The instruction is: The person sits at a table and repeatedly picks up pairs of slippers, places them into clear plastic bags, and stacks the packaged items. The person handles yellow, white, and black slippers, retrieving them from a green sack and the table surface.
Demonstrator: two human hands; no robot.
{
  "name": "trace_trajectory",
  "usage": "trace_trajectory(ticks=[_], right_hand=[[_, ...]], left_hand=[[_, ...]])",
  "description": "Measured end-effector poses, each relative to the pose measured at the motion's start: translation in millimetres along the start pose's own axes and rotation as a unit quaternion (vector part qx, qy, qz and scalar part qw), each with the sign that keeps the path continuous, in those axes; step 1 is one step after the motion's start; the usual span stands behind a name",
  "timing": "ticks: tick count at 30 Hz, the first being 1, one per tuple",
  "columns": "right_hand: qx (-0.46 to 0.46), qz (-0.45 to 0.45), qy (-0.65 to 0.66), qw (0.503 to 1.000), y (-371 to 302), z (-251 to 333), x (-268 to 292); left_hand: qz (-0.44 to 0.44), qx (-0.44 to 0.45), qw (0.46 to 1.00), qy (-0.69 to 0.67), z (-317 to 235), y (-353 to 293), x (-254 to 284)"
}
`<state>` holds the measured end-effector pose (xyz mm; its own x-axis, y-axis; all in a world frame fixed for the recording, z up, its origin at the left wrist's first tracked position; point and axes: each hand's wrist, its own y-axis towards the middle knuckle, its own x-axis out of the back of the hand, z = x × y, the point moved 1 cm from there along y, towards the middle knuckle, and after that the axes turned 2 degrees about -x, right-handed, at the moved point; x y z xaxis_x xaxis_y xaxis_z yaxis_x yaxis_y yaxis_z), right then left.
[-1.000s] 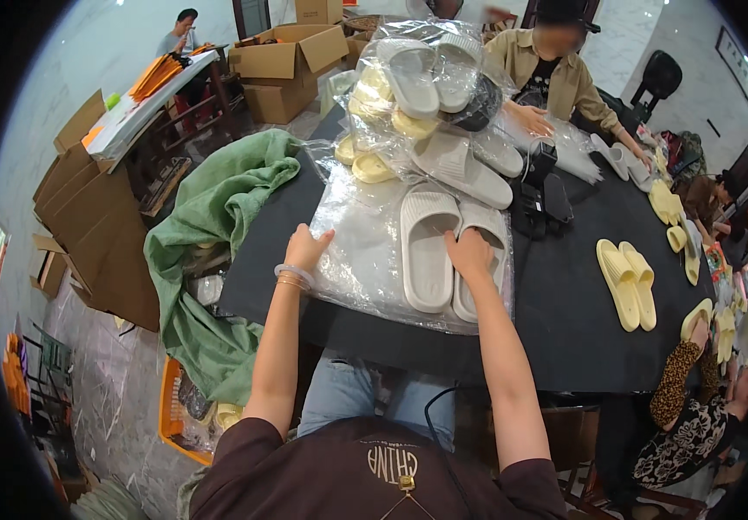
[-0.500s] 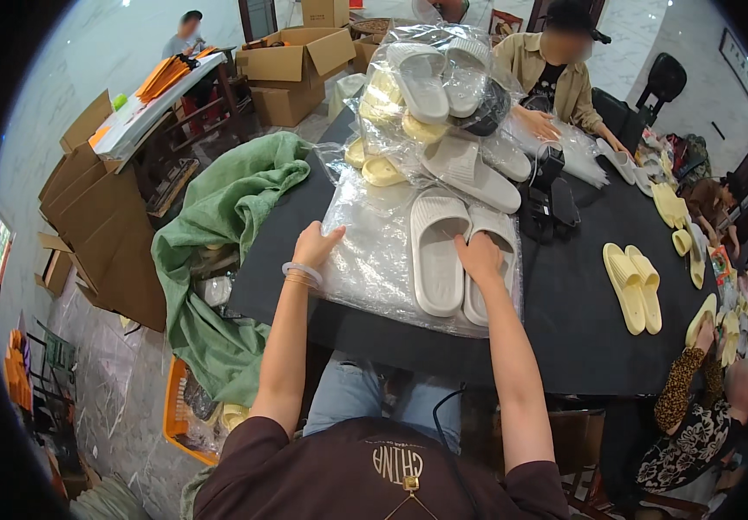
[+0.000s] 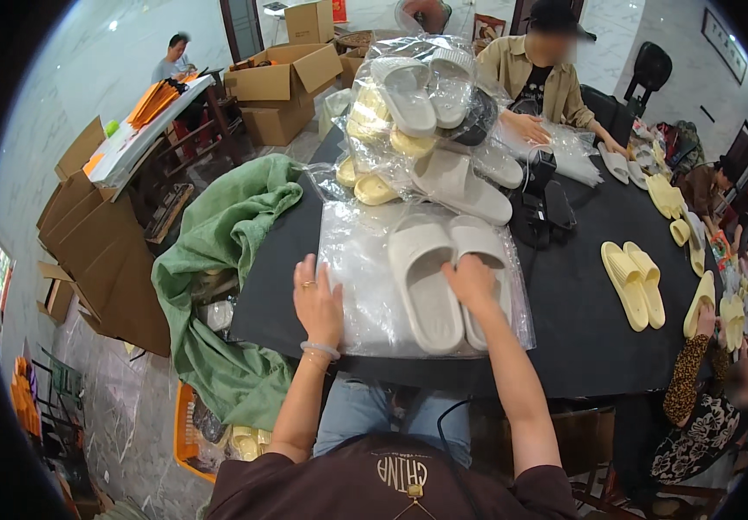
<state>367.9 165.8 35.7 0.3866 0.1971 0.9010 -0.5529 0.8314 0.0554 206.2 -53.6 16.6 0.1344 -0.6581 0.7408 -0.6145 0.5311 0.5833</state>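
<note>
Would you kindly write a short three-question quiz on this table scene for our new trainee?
1. Which does the person's right hand touch?
A) a cardboard box
B) the grey slippers
C) a yellow slipper
2. True or false: the person's left hand grips a black slipper.
3. What colour is the large cloth beside the dark table?

Key: 1. B. 2. False; it is at the left edge of the clear plastic. 3. Green.

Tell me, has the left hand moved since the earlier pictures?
Yes: the left hand has moved toward the near edge of the table.
</note>
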Motion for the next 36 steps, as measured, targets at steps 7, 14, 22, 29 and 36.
trace_trajectory(ticks=[7,14,22,29,36], right_hand=[[0.08,0.014,0.053,0.995,-37,49,-37],[0.017,0.007,0.005,1.0,-14,11,-14],[0.055,0.014,0.348,0.936,-9,-36,27],[-0.021,-0.095,0.504,0.858,-61,-112,151],[-0.056,-0.14,0.149,0.977,-95,-292,134]], left_hand=[[0.192,-0.112,0.975,0.007,18,-10,-31],[0.203,-0.089,0.975,0.008,11,-10,-23],[0.199,-0.085,0.976,-0.008,0,-5,-18],[0.194,-0.089,0.977,-0.011,2,-5,-23],[0.207,-0.079,0.975,0.013,8,-9,-14]])
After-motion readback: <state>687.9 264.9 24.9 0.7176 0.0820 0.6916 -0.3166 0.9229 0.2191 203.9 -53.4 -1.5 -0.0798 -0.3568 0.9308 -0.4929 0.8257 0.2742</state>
